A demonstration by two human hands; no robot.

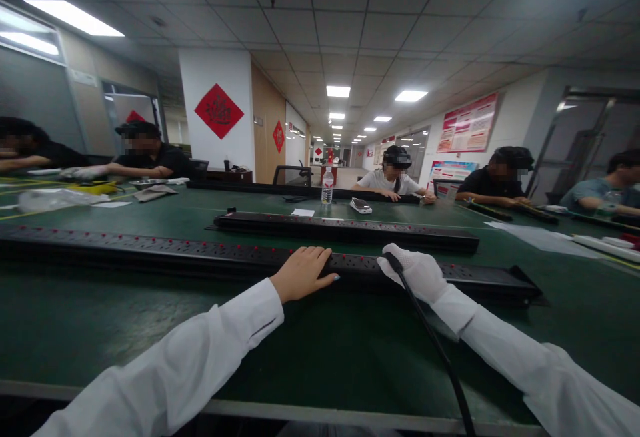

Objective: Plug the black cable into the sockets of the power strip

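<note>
A bare left hand point(306, 272), thumb spread from the fingers, lies over a long black power strip point(150, 247) across mid-frame, apparently steadying it on the green bench point(100, 337). Right of center, the gloved right hand point(416, 272) grips a black cable point(431, 332) by its thick end, seemingly for control beside the sockets point(357, 262).

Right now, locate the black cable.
The black cable is right of centre in the head view, running from the gloved right hand at the nearest black strip to the bottom edge.
</note>
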